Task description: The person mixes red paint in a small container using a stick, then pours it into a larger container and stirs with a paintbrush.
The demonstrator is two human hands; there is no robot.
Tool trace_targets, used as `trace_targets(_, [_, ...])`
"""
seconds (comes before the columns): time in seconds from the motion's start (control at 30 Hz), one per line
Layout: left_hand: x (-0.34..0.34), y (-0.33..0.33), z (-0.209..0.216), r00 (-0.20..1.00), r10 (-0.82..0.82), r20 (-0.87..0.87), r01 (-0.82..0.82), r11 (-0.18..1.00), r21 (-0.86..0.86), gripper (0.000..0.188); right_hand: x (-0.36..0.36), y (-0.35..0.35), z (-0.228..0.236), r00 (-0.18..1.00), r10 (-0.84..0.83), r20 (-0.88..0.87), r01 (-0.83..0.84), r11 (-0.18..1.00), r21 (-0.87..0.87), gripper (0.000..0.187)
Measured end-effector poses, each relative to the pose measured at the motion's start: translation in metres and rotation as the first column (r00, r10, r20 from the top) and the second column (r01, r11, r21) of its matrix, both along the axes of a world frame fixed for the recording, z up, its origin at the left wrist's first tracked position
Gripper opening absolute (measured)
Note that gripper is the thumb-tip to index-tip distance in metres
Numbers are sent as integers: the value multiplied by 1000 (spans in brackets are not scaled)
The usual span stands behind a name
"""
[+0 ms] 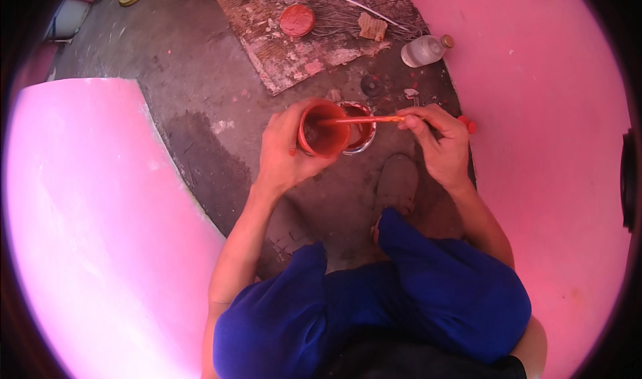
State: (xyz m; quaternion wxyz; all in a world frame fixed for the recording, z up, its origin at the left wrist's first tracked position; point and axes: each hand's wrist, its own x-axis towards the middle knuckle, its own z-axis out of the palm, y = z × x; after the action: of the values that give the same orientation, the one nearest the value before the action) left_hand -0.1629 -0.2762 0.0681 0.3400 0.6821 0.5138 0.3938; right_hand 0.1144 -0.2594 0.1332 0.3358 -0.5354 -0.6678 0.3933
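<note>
My left hand (pixel 281 145) is wrapped round a red cup (pixel 309 145), tilted so that its inside shows. Between thumb and fingers, my right hand (pixel 441 141) pinches the end of a thin red stick (pixel 368 119). The stick's other end reaches into the cup. Partly hidden behind the cup, an open paint can (pixel 364 141) with red paint on its rim stands on the floor. What lies at the bottom of the cup is too dark to make out.
A paint-stained board (pixel 267 51) lies ahead, bearing a round red lid (pixel 297 20), wires and a tan sponge-like piece (pixel 372 27). Right of it is a clear bottle (pixel 422 51) with a cork-coloured cap. Large pink panels (pixel 100 198) flank me. My foot (pixel 397 181) is near the can.
</note>
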Motion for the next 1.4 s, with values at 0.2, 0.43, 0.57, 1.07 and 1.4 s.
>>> trace_targets(0.2, [-5, -4, -6, 1000, 30, 5, -30, 999, -20, 72, 16, -3, 15, 967, -237, -95, 220, 962, -163, 25])
trace_targets(0.43, [7, 1, 1, 995, -19, -96, 23, 999, 43, 69, -18, -4, 12, 962, -274, -17, 263, 937, -228, 32])
trace_targets(0.57, [14, 0, 8, 995, -15, -99, 24, 995, 92, 68, -25, 2, 4, 931, -337, 138, 363, 897, -254, 40])
trace_targets(1.07, [15, -2, -5, 998, 54, -14, -54, 998, 44, 69, -23, 0, 18, 939, -345, 3, 343, 931, -124, 31])
trace_targets(1.4, [-7, -7, -21, 994, 104, 28, -99, 982, -163, 72, 23, 7, 12, 920, -392, -32, 377, 902, -211, 22])
